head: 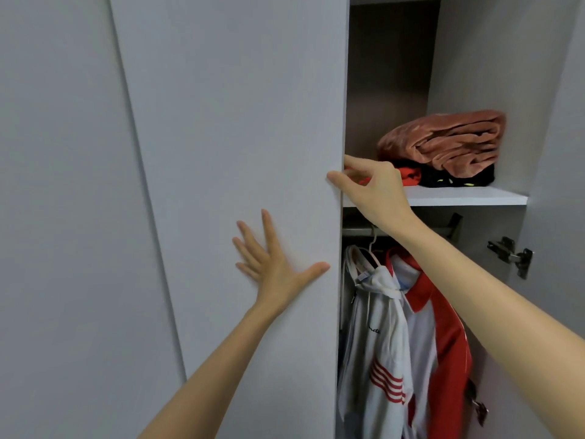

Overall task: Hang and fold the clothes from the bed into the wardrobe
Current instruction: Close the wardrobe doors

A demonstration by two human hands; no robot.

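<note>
Two jackets [395,343] in wardrobe [474,58], blanket [449,144] on shelf [459,196]; L hand [275,264] flat on door [237,122], R hand [376,188] pinches edge.

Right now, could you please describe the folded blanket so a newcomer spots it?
Inside the open wardrobe, find the white shelf above the hanging rail. The blanket tops the pile there: pink, plush, bulkier than the red garment and black garment beneath.

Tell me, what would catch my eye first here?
Two bare hands work a grey wardrobe door: the left hand lies flat on its face, the right hand pinches its edge. Right of it, a folded pink blanket tops a pile on the shelf, with white and red jackets hanging below.
</note>
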